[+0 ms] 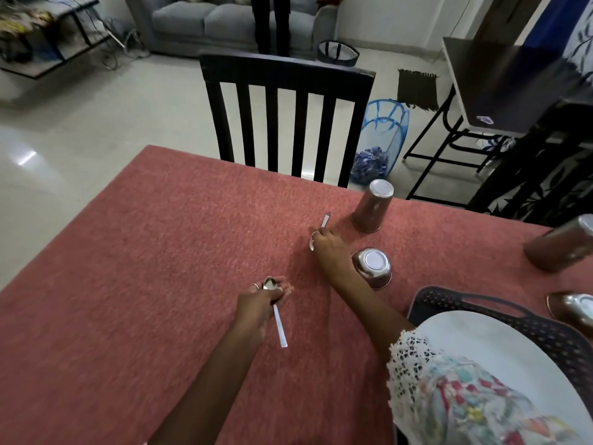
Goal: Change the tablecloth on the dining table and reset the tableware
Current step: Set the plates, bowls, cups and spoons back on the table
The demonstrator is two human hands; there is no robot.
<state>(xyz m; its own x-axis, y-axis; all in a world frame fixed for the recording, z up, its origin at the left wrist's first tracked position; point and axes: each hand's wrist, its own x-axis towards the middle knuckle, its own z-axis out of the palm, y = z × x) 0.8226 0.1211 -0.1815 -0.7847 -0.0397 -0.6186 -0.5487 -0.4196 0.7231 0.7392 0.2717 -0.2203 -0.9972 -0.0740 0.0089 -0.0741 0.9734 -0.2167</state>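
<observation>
plate (500,354) in basket (455,300) | both hands pinch spoons: left (260,300), right (327,245) | upturned tumblers (372,207) beside

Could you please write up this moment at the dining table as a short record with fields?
surface: red tablecloth spread over the table
left hand: grips a spoon, bowl forward, handle pointing back
right hand: holds a second spoon down on the cloth
tumblers: three steel tumblers upside down
basket: dark plastic basket holding a white plate
chair: black chair at the far edge
</observation>
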